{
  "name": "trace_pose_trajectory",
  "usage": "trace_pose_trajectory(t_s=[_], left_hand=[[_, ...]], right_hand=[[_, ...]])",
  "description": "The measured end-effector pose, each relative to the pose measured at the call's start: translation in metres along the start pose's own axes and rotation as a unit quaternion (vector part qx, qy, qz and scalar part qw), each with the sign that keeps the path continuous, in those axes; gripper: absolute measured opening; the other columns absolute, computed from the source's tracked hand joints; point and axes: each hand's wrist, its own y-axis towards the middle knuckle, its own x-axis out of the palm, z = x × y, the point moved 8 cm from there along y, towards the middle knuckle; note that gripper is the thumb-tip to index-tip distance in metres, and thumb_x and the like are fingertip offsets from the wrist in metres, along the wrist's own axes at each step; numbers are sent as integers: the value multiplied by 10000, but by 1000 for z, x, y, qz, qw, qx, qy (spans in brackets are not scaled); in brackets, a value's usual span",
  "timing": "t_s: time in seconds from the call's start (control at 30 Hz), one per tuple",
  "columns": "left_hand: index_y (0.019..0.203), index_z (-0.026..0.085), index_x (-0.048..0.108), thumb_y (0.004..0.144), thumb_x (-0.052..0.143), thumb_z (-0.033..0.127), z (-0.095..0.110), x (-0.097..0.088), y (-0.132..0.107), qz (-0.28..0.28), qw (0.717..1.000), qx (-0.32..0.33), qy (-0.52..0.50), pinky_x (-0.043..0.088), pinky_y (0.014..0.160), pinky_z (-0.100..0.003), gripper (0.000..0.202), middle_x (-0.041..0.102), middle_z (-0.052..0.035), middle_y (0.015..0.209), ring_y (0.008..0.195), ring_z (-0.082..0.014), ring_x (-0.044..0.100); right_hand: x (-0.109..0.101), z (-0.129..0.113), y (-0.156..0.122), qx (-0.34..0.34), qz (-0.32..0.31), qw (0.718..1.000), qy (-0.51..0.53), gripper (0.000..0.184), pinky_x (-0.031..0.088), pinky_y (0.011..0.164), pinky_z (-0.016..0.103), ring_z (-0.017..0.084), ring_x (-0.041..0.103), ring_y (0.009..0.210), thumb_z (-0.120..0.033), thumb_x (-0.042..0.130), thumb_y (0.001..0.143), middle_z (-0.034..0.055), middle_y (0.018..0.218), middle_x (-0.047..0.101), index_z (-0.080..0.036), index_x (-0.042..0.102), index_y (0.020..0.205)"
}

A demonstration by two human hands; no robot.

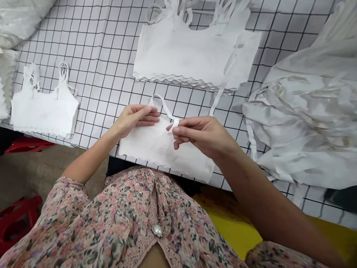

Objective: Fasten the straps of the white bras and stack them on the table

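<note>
A white camisole (163, 149) lies at twelve o'clock on the grid table (102, 57). The right hand (203, 137) has its grip closed on the strap (175, 125); the left hand (135, 120) sits on the top edge, its grip unclear. Another camisole (44, 113) lies at ten o'clock, white fabric (307, 126) at two.

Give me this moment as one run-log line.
left hand: on white camisole | right hand: pinching shoulder strap | beyond: stacked white camisoles
</note>
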Motion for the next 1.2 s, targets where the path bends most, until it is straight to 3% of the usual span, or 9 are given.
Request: trace_pose_trajectory(t_s=[0.2, 0.37, 0.5, 0.57, 0.7, 0.8, 0.9, 1.0, 1.2], left_hand=[[957, 155, 858, 762, 995, 440, -12, 14, -23, -8, 998, 38, 43, 695, 821, -309, 371, 854, -65, 939, 797, -146, 801], [876, 179, 823, 775, 951, 436, -14, 20, -18, 20, 996, 75, 41, 677, 784, -320, 305, 800, -25, 821, 732, -133, 752], [830, 194, 784, 882, 833, 336, 12, 21, -20, -3, 961, 186, 206, 600, 692, -284, 159, 765, -36, 825, 734, -127, 697], [822, 197, 755, 924, 768, 286, 27, 26, -25, -25, 926, 258, 274, 569, 686, -275, 136, 750, -32, 826, 735, -121, 670], [869, 212, 731, 980, 714, 277, 40, 28, -28, -31, 885, 309, 347, 526, 692, -270, 130, 727, -14, 828, 721, -118, 638], [912, 232, 724, 1037, 684, 315, 35, 21, -26, -10, 866, 291, 406, 522, 784, -315, 155, 740, -27, 881, 790, -150, 650], [1007, 239, 726, 1004, 761, 329, 24, 11, -30, 35, 809, 295, 506, 476, 945, -396, 97, 767, -48, 1005, 971, -216, 660], [1098, 246, 728, 927, 875, 365, 10, -2, -34, 87, 757, 266, 591, 391, 1029, -449, 255, 749, -48, 1036, 1080, -268, 620], [978, 247, 723, 971, 831, 436, -5, -1, -36, 76, 757, 233, 606, 322, 1024, -444, 218, 698, -38, 1019, 1090, -270, 552]], right_hand=[[1, 2, 26, -35, 34, 998, 40, 488, 682, 628, 344, 95, 587, 568, -578, 1081, 586, 31, 735, 727, -195, 822, 743], [-6, -3, 25, -133, 84, 985, -66, 412, 692, 711, 405, 178, 695, 715, -576, 971, 773, 61, 879, 757, -212, 798, 860], [0, -39, 9, -331, 101, 874, -342, 363, 615, 1098, 570, 323, 696, 1284, -442, 849, 945, 109, 1303, 777, -279, 789, 1264], [11, -42, 9, -365, 37, 836, -408, 279, 572, 1133, 580, 327, 667, 1327, -405, 769, 1020, 86, 1186, 816, -301, 800, 1277], [14, -46, 17, -367, 32, 823, -432, 171, 585, 944, 500, 282, 685, 1025, -444, 734, 1051, 45, 842, 769, -313, 831, 999], [15, -44, 23, -346, 41, 824, -447, 202, 556, 930, 500, 276, 662, 986, -429, 714, 1050, 44, 829, 750, -308, 804, 915], [13, -38, 26, -326, 46, 835, -440, 181, 553, 917, 508, 281, 645, 984, -373, 685, 1043, 52, 836, 741, -290, 800, 931], [13, -30, 27, -309, 53, 843, -437, 183, 549, 932, 520, 290, 640, 1009, -361, 677, 1050, 59, 842, 734, -275, 791, 936], [24, -17, 25, -302, 42, 824, -477, 223, 493, 992, 575, 317, 650, 1051, -372, 633, 1082, 55, 835, 724, -285, 767, 926]])
